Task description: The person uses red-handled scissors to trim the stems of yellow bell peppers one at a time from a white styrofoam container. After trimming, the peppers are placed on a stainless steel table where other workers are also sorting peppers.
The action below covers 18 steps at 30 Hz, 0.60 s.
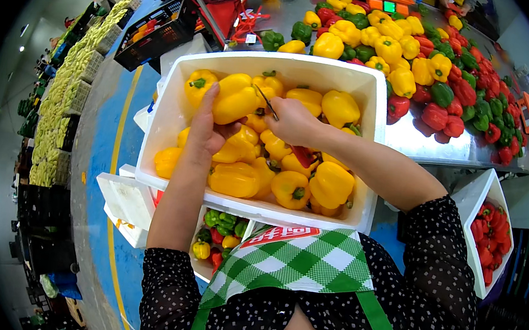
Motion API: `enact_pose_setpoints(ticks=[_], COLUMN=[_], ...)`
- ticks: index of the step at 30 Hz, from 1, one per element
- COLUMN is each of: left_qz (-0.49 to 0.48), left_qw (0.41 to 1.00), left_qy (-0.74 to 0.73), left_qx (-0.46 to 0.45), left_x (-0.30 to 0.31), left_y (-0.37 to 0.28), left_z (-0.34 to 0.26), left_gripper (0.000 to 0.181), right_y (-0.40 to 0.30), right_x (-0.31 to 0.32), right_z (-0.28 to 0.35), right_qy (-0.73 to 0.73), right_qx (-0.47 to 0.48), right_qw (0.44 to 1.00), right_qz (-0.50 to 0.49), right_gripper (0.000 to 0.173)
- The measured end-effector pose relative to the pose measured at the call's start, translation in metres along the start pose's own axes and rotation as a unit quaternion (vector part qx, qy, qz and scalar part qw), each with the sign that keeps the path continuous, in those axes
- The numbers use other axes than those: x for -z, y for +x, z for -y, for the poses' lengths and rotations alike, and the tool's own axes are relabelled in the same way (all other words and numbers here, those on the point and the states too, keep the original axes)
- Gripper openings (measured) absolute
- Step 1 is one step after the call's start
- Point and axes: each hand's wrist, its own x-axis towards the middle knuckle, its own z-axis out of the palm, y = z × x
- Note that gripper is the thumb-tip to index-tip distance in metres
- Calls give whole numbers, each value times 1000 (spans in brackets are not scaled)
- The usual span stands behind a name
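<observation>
In my left hand [207, 132] is a large yellow bell pepper [234, 99], held above the white foam box [260, 208]. My right hand [295, 122] grips a red-handled cutting tool [266, 101]. Its thin dark blade points up and left, close to the right side of the held pepper; whether they touch is hard to tell. Part of the red handle shows below my right wrist. Many loose yellow bell peppers [235, 180] fill the box, some with green stems showing. My hands and forearms hide several of them.
Behind the box, a steel table [407, 143] bears heaped red, green and yellow peppers and an orange scale [388, 1]. Co-workers' hands are at its far side. A foam box of red peppers [489, 234] stands right; mixed peppers [224, 228] sit below. A black crate [155, 32] stands left.
</observation>
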Motion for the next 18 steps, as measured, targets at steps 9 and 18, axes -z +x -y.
enact_pose_setpoints(ticks=[9,18], left_qz=[61,-162], left_qw=[925,744], left_qy=[343,571], left_qx=[-148,-306], left_x=[-34,66], left_y=[-17,100], left_z=[-25,-92], left_gripper=[58,80], right_y=[14,58], right_x=[38,124], right_z=[-2,-45], right_qy=[622,749], right_qx=[-109,7], right_qw=[764,641], right_qz=[135,-168], right_gripper=[54,59])
